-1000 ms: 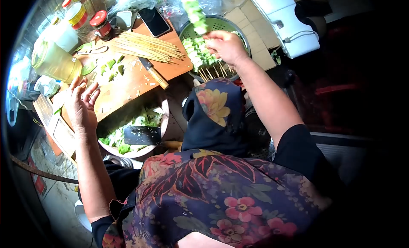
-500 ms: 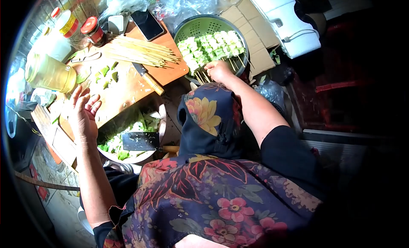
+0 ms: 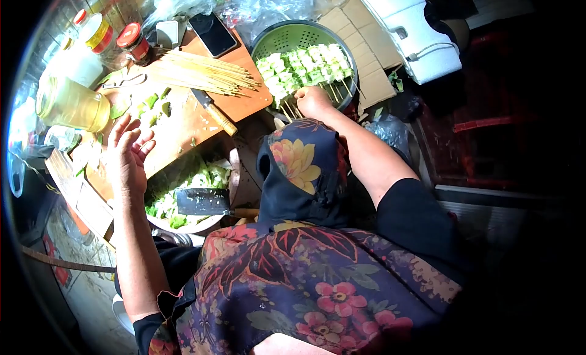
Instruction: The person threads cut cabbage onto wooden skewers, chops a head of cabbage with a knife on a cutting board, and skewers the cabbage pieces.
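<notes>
Loaded skewers [image 3: 305, 67] in a row, bare sticks [image 3: 207, 73] in a heap

And here's my right grip [image 3: 314, 103], down at the stick ends inside the colander [image 3: 293, 36], fingers curled narrow; whether they pinch a stick I cannot tell! The loaded skewers lie side by side there, packed with pale green pieces: a good batch done, I reckon. My left grip [image 3: 129, 156] hangs half-spread at the bench edge, nothing visible in it. What's left? Plenty: bare sticks fan across the bench [image 3: 253, 101], and cut greens [image 3: 210, 173] fill the basin [image 3: 201, 225] below, a cleaver [image 3: 203, 202] across it. Up top, a knife [image 3: 213, 114], a phone [image 3: 213, 34], a red-lidded jar [image 3: 135, 45]. Beyond the colander, cardboard [image 3: 372, 80] and a white foam box [image 3: 406, 34], the room's far side in deep shadow!
</notes>
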{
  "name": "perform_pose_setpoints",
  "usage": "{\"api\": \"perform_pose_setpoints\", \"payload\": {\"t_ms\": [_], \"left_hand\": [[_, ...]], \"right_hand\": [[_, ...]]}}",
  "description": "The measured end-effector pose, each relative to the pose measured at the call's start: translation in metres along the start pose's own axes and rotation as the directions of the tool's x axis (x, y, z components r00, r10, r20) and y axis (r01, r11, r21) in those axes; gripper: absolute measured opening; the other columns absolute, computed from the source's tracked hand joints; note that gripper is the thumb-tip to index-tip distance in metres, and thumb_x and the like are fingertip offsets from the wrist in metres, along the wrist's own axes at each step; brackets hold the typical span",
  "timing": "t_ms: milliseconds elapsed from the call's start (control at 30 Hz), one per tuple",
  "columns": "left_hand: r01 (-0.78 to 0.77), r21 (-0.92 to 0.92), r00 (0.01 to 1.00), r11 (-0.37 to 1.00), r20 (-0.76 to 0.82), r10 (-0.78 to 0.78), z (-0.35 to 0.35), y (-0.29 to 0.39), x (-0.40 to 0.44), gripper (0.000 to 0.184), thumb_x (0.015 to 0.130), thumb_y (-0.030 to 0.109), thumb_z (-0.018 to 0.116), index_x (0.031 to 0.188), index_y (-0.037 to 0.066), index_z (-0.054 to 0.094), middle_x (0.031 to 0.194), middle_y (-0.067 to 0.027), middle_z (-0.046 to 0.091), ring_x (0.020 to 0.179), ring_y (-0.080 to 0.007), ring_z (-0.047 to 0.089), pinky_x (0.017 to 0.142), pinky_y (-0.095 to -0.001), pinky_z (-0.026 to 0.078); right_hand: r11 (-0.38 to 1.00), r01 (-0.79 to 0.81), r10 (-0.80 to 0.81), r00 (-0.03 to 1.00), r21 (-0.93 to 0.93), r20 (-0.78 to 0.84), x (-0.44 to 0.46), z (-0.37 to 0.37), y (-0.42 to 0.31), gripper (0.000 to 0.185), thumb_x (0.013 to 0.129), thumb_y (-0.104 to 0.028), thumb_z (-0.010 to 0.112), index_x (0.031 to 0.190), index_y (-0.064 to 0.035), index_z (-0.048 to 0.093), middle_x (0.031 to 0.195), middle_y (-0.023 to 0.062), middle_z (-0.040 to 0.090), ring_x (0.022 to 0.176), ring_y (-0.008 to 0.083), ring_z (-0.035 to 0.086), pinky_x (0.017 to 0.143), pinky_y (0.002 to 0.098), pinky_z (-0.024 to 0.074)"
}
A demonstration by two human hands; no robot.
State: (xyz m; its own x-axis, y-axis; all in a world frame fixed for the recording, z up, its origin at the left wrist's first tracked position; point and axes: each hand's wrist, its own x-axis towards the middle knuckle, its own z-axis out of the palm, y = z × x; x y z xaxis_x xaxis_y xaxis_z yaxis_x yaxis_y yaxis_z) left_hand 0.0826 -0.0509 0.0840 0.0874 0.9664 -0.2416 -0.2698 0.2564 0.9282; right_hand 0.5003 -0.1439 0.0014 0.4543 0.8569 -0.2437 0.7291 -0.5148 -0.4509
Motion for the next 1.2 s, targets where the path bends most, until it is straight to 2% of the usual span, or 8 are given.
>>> {"api": "perform_pose_setpoints", "payload": {"t_ms": [400,567,600,733,767,900,967,1200], "left_hand": [[0.049,0.053,0.999,0.997,0.005,-0.049,0.000,0.010,-0.003,0.037,0.089,0.011,0.054,0.125,0.001,0.050,0.110,-0.0102,0.055,0.079,-0.0178,0.063,0.071,-0.0290,0.054],[0.025,0.221,0.997,0.975,-0.079,-0.008,-0.016,0.015,0.017,0.038,0.086,0.009,0.056,0.122,0.000,0.051,0.097,-0.0071,0.059,0.078,-0.0156,0.062,0.067,-0.0272,0.051],[0.033,0.286,0.994,0.958,-0.108,-0.002,-0.022,0.013,0.023,0.037,0.085,0.011,0.058,0.121,0.001,0.053,0.094,-0.0059,0.060,0.074,-0.0134,0.061,0.066,-0.0263,0.050],[0.106,0.503,0.980,0.858,-0.200,-0.003,-0.052,-0.009,0.053,0.030,0.086,0.016,0.060,0.114,0.005,0.060,0.092,-0.0043,0.063,0.071,-0.0094,0.059,0.064,-0.0244,0.048],[0.172,0.556,0.970,0.813,-0.237,-0.043,-0.052,-0.011,0.057,0.025,0.088,0.018,0.059,0.112,0.009,0.060,0.088,-0.0008,0.061,0.071,-0.0102,0.059,0.065,-0.0250,0.049],[0.230,0.715,0.971,0.661,-0.210,-0.111,-0.049,-0.027,0.072,0.032,0.088,0.028,0.063,0.113,0.008,0.064,0.089,-0.0038,0.065,0.070,-0.0118,0.059,0.060,-0.0266,0.050],[0.211,0.685,0.972,0.697,-0.225,-0.073,-0.037,-0.033,0.072,0.035,0.088,0.030,0.063,0.114,0.007,0.063,0.087,-0.0043,0.065,0.066,-0.0112,0.058,0.058,-0.0257,0.048],[0.297,0.788,0.952,0.539,-0.290,-0.100,-0.019,-0.051,0.093,0.030,0.084,0.026,0.065,0.103,0.003,0.065,0.071,-0.0065,0.062,0.059,-0.0140,0.057,0.054,-0.0261,0.046]], "right_hand": [[0.977,-0.120,0.125,0.992,-0.176,0.015,-0.021,-0.030,-0.023,0.018,0.071,-0.012,0.056,0.082,-0.0094,0.070,0.090,0.0160,0.068,0.089,0.0343,0.064,0.082,0.0406,0.0499],[0.997,-0.049,0.044,0.996,0.052,0.081,-0.016,-0.044,-0.036,0.031,0.073,-0.018,0.063,0.102,-0.0069,0.069,0.077,0.0116,0.069,0.060,0.0190,0.065,0.065,0.0317,0.0520],[0.999,-0.050,0.047,0.992,0.020,0.120,-0.024,-0.058,-0.064,0.031,0.074,-0.018,0.063,0.102,-0.0072,0.069,0.080,0.0120,0.070,0.067,0.0195,0.066,0.068,0.0312,0.0516],[0.964,0.266,-0.259,0.953,-0.023,0.155,-0.042,-0.080,-0.142,0.031,0.075,-0.019,0.061,0.102,-0.0059,0.068,0.088,0.0129,0.069,0.077,0.0224,0.065,0.073,0.0314,0.0504],[0.946,0.325,-0.319,0.933,-0.005,0.168,-0.046,-0.080,-0.161,0.030,0.078,-0.019,0.063,0.104,-0.0045,0.067,0.071,0.0021,0.062,0.062,0.0109,0.055,0.062,0.0249,0.0455],[0.832,0.553,-0.553,0.815,0.056,0.174,-0.064,-0.070,-0.230,0.029,0.080,-0.020,0.061,0.104,-0.0046,0.066,0.072,0.0053,0.063,0.064,0.0136,0.059,0.063,0.0281,0.0484],[0.772,0.633,-0.633,0.755,0.059,0.170,-0.069,-0.057,-0.251,0.028,0.080,-0.020,0.060,0.103,-0.0051,0.066,0.076,0.0087,0.065,0.066,0.0192,0.062,0.066,0.0300,0.0505],[0.800,0.585,-0.599,0.762,0.135,0.246,-0.051,-0.018,-0.249,0.027,0.079,-0.020,0.060,0.101,-0.0053,0.066,0.076,0.0092,0.066,0.070,0.0209,0.063,0.070,0.0316,0.0508]]}}
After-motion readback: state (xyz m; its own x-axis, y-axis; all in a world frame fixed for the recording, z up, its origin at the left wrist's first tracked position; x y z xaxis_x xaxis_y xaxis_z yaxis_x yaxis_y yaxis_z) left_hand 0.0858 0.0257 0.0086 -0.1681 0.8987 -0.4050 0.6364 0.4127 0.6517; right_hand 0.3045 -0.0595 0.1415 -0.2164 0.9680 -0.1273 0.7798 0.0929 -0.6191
